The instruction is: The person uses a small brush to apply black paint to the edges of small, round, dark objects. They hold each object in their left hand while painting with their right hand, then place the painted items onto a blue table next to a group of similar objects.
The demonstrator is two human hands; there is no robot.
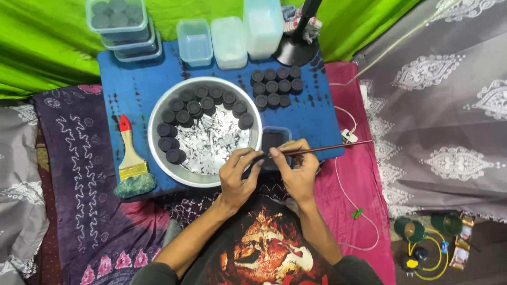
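Pinching a thin brown stick [327, 150], the right hand [297, 170] meets the left hand [238, 177], whose fingers close on a small dark piece [258, 157] at the rim of the metal bowl [158, 150]. Black discs [182, 117] ring the bowl; more discs [275, 86] sit beyond, near a small dark tub [274, 138]. A paintbrush [131, 161] lies left, plastic boxes [228, 41] behind.

black discs [273, 86] | silver bowl [158, 153] | blue cloth [132, 89] | green backdrop [47, 47]
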